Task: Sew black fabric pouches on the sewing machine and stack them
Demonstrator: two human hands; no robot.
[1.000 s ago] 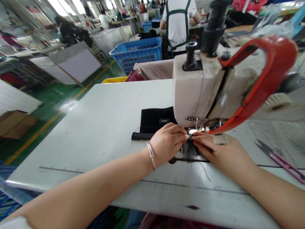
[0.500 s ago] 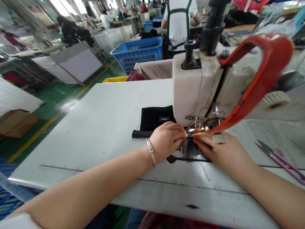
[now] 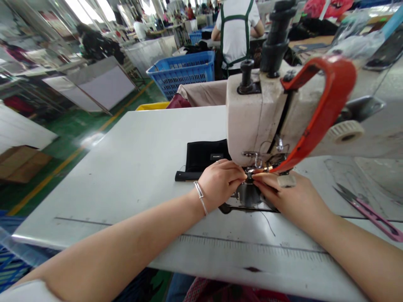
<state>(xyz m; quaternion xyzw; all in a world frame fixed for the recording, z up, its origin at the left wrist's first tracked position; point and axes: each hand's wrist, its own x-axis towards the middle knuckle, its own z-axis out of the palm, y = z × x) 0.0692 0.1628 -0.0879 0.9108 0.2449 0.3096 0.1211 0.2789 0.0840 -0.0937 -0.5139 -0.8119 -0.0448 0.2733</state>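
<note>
A black fabric piece (image 3: 201, 156) with a small dark label lies on the sewing machine's bed and reaches under the needle area. Along its near side runs a black band (image 3: 189, 176). My left hand (image 3: 222, 182), with a silver bangle at its wrist, is closed, fingertips pressing the black work just left of the presser foot (image 3: 249, 173). From the right, my right hand (image 3: 285, 191) pinches the same work close by the needle. Both sets of fingertips nearly meet, and they hide most of what lies between them.
The sewing machine head (image 3: 248, 117) with its red curved guard (image 3: 333, 105) stands over the hands. Pink-handled scissors (image 3: 371, 212) lie at right on the white table (image 3: 151, 134). Behind stand a blue crate (image 3: 182, 69) and a seated person (image 3: 236, 33).
My hands and the black fabric stay almost in place. The machine's head and red guard appear slightly lower and further left, as the view shifts a little.
</note>
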